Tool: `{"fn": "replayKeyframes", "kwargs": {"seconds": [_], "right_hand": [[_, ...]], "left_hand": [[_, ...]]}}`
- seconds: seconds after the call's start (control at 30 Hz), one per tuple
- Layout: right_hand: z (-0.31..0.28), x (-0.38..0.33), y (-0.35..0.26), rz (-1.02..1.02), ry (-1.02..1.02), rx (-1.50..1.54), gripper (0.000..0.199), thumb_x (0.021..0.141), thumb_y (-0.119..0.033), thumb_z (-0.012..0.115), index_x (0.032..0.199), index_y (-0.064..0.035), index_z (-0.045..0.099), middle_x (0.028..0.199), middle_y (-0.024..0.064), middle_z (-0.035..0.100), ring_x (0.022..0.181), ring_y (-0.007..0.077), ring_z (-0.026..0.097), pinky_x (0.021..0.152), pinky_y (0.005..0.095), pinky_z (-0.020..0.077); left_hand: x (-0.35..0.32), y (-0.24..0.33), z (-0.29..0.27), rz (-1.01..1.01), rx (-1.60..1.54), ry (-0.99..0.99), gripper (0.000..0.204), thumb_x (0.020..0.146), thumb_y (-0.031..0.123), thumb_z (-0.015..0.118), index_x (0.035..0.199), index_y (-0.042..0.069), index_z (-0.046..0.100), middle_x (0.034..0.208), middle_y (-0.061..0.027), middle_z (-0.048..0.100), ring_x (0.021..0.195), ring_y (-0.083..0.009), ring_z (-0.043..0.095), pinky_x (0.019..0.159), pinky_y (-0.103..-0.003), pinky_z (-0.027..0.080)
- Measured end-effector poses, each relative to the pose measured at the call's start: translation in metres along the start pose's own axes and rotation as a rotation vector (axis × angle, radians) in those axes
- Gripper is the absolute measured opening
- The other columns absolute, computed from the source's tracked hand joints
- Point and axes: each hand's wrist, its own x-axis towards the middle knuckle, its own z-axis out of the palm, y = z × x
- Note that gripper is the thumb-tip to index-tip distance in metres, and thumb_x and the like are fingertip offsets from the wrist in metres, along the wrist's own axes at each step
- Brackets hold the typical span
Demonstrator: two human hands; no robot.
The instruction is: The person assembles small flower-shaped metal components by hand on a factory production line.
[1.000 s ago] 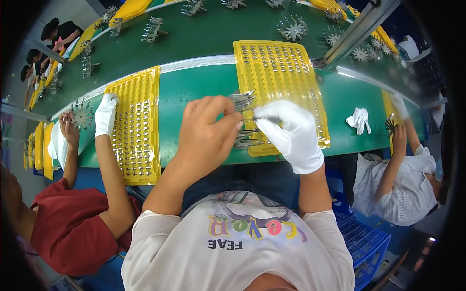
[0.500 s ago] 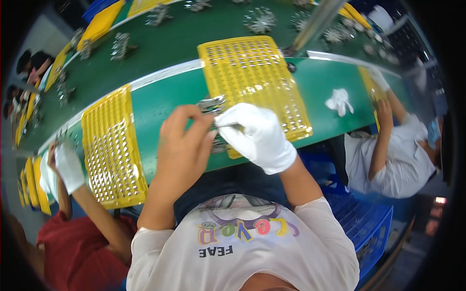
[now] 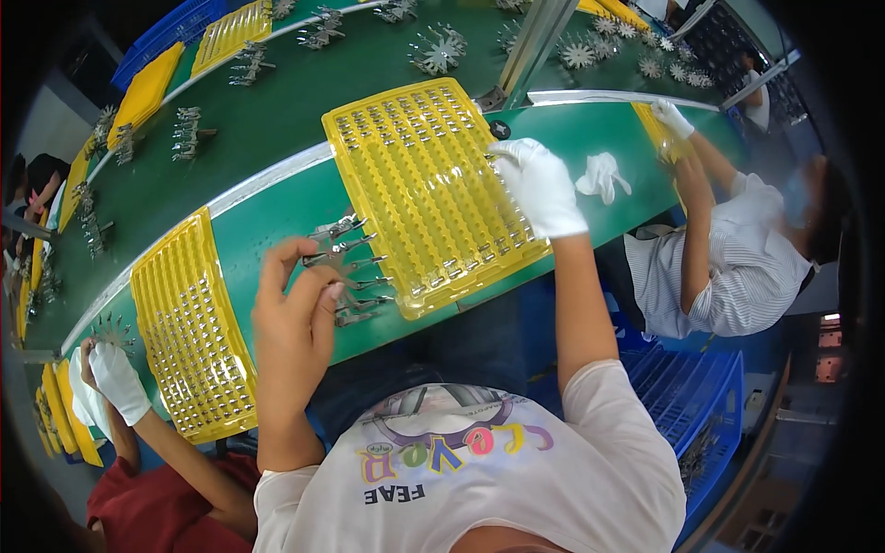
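Note:
My bare left hand (image 3: 295, 318) grips a spoked metal rack (image 3: 336, 260), whose several shiny arms end in clips pointing right. Fingers and thumb partly cover its hub. Beyond it lies a yellow plastic tray (image 3: 387, 198) with rows of small shiny metal pieces along its far and near ends and bare slots in between. My right hand (image 3: 544, 194), in a white glove, is over the tray's right edge. Its fingertips are pinched together at a slot near the far rows; what they hold is too small to tell.
A second yellow tray (image 3: 189, 332) lies to the left, by a gloved co-worker (image 3: 120, 387). Right of my tray lies a crumpled white glove (image 3: 604, 177); another co-worker (image 3: 719, 249) sits beyond. Spoked racks (image 3: 438, 51) stand on the dark green belt beside a metal post (image 3: 539, 51).
My right hand has moved from beside my left hand to the tray's far right edge. My left hand has lowered slightly left, still with the rack. The view has shifted.

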Motion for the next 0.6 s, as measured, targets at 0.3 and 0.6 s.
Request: {"fn": "replayKeyframes", "kwargs": {"seconds": [0.3,0.6], "right_hand": [[0.038,0.053,0.042,-0.101,-0.256,-0.510,0.012,0.092,-0.020,0.064,0.093,-0.0093,0.069,0.096,0.0160,0.072,0.087,0.0353,0.072,0.075,0.0468,0.0597],[0.014,0.015,0.004,0.001,-0.027,0.224,0.012,0.092,-0.009,0.074,0.102,-0.0022,0.071,0.092,0.0140,0.074,0.082,0.0236,0.073,0.078,0.0343,0.0584]], "left_hand": [[0.006,0.002,-0.016,-0.034,0.100,0.092,0.009,0.090,-0.004,0.070,0.099,-0.003,0.072,0.124,-0.0159,0.063,0.113,-0.0307,0.066,0.092,-0.037,0.054],[0.011,0.001,-0.020,-0.078,0.044,0.043,0.009,0.089,0.003,0.074,0.098,0.000,0.074,0.122,-0.0110,0.071,0.092,-0.0255,0.072,0.072,-0.033,0.057]]}}
